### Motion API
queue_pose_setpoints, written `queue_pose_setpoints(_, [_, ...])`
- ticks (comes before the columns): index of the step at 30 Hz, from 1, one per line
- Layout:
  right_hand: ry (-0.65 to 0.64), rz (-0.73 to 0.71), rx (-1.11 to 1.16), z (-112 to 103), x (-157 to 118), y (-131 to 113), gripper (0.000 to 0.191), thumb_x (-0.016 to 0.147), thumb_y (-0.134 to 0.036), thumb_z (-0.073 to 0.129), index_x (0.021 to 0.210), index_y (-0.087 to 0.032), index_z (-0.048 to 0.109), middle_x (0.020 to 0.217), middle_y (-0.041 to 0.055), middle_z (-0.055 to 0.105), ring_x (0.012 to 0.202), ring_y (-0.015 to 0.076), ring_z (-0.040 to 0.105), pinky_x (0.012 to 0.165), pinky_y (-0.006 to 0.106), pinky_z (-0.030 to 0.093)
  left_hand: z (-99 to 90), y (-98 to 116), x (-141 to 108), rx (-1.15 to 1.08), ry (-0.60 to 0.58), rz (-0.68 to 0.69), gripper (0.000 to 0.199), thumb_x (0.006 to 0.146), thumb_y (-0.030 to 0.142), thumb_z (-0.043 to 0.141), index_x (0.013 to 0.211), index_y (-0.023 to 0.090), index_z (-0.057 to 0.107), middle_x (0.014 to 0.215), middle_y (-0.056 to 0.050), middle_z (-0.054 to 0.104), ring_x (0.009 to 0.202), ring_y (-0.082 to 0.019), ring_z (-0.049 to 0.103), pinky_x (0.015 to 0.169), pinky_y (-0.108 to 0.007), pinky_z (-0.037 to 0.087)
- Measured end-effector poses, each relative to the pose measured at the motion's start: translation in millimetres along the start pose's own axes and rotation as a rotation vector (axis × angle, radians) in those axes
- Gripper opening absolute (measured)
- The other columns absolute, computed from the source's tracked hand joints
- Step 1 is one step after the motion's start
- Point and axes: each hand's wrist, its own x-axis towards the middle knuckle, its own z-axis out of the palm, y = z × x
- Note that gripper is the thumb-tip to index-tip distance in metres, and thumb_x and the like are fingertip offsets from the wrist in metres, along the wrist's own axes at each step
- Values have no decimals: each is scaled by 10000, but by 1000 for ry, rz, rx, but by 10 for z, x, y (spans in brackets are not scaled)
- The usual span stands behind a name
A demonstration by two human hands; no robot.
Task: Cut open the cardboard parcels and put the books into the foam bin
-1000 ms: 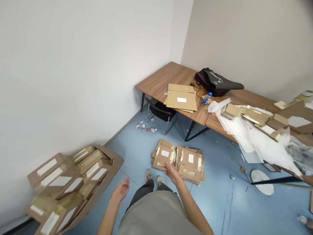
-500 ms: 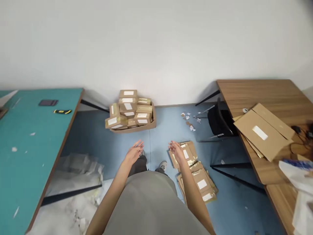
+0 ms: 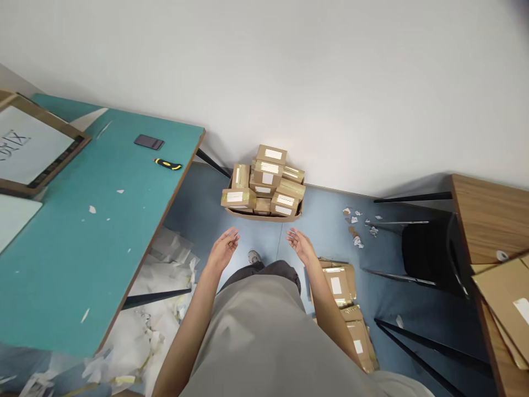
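My left hand is held in the air over the blue floor, fingers apart and nothing in it. On the other side of my body, my right hand hovers likewise, open and holding nothing. Beyond both hands, against the wall, stands a large open carton piled with small taped cardboard boxes bearing white labels. Flattened cardboard boxes lie on the floor beside and partly behind my right forearm. Neither hand touches anything.
A green table at left holds a phone, a yellow-black cutter and a framed board. Plastic wrapping lies below. At right are a black chair, paper scraps and a wooden table with cardboard.
The view has turned left, so the carton and tables appear farther right and more of the green table shows. Both hands stay raised, apart and with nothing in them.
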Motion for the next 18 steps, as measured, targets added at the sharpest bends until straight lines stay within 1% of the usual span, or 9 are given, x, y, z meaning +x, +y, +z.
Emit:
queue_pose_setpoints(2, [28, 13, 3, 229, 246, -43, 283, 874, -461, 790, 1025, -228, 738, 1080, 87, 818, 872, 196, 768, 745, 300, 585, -117, 208, 234, -4, 30, -8, 467, 836, -9, 682, 1274, 151, 703, 1305, -140, 735, 871, -99, 723, 731, -185, 571])
queue_pose_setpoints(4, [44, 25, 14, 427, 478, -108, 246, 892, -441, 777, 1017, -233, 740, 1081, 81, 821, 885, 194, 771, 752, 297, 589, -165, 366, 473, -18, 67, -31, 431, 869, 0, 652, 1272, 147, 697, 1237, -125, 753, 853, -97, 719, 728, -187, 569])
queue_pose_setpoints(5, [49, 28, 18, 513, 588, -148, 235, 899, -436, 770, 1020, -237, 743, 1080, 77, 823, 894, 195, 772, 755, 296, 591, -159, 431, 594, -26, 85, -49, 419, 882, 1, 633, 1271, 146, 693, 1204, -117, 759, 843, -96, 717, 727, -188, 568])
queue_pose_setpoints(7, [59, 24, 20, 660, 798, -241, 232, 905, -438, 761, 1032, -244, 747, 1074, 71, 827, 910, 200, 773, 758, 298, 598, -89, 545, 834, -36, 105, -86, 385, 908, 7, 604, 1257, 144, 690, 1160, -109, 763, 830, -97, 713, 732, -191, 567])
queue_pose_setpoints(10, [80, 13, 16, 827, 1114, -406, 240, 898, -438, 763, 1043, -246, 757, 1071, 69, 832, 919, 204, 771, 761, 300, 606, 131, 709, 1193, -14, 87, -125, 321, 934, 20, 595, 1214, 140, 695, 1173, -119, 763, 859, -109, 723, 769, -202, 573])
queue_pose_setpoints(15, [136, 29, 2, 1050, 1720, -725, 244, 897, -424, 764, 1045, -230, 763, 1097, 82, 830, 945, 193, 777, 795, 281, 609, 627, 1022, 1836, 168, 13, -116, 269, 963, 81, 629, 1216, 144, 696, 1282, -161, 745, 975, -148, 738, 871, -248, 581])
queue_pose_setpoints(18, [178, 53, -49, 1169, 2158, -917, 245, 895, -437, 765, 1031, -234, 752, 1107, 86, 825, 994, 205, 778, 843, 300, 620, 926, 1193, 2301, 241, 21, -114, 284, 966, 112, 639, 1245, 132, 686, 1349, -183, 718, 994, -163, 734, 921, -285, 576])
